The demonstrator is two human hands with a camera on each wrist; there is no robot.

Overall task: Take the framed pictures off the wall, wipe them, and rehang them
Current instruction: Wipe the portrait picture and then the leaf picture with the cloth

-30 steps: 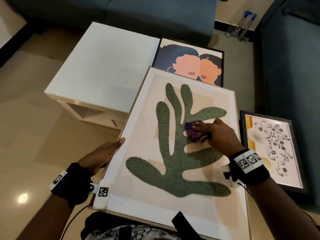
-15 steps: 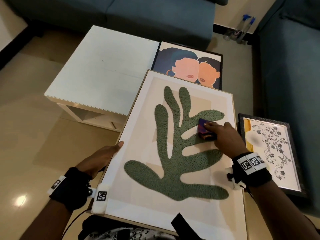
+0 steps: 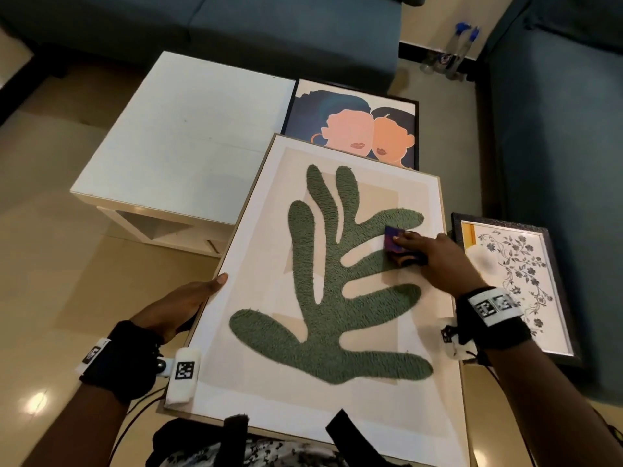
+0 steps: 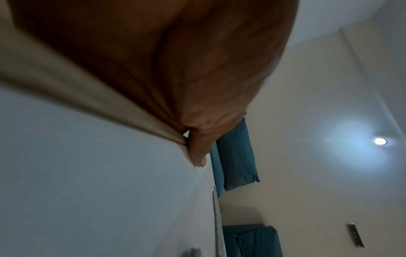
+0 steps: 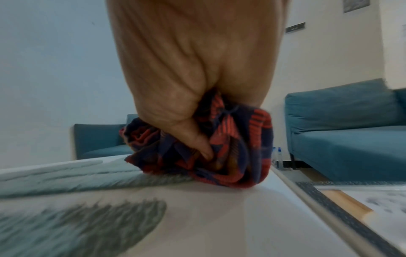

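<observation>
A large light-framed picture of a green leaf shape [image 3: 337, 281] lies tilted across my lap and the white table. My right hand [image 3: 435, 257] grips a bunched red and navy cloth [image 3: 392, 239] [image 5: 219, 146] and presses it on the glass near the picture's right edge. My left hand [image 3: 182, 305] holds the picture's left edge [image 4: 87, 97], thumb [image 4: 197, 153] on the front, fingers hidden underneath. A black-framed picture of two faces [image 3: 354, 126] lies beyond it. A dark-framed floral picture [image 3: 512, 281] lies at the right.
A white low table [image 3: 182, 139] stands at the left, partly under the pictures. Teal sofas [image 3: 236, 25] run along the back and the right side [image 3: 556, 146]. Two spray bottles [image 3: 458, 52] stand on the floor between them. Tiled floor [image 3: 50, 247] lies to the left.
My right hand has slid the cloth rightward and slightly up across the glass, from the leaf's middle toward the right edge. The left hand keeps its hold on the left edge.
</observation>
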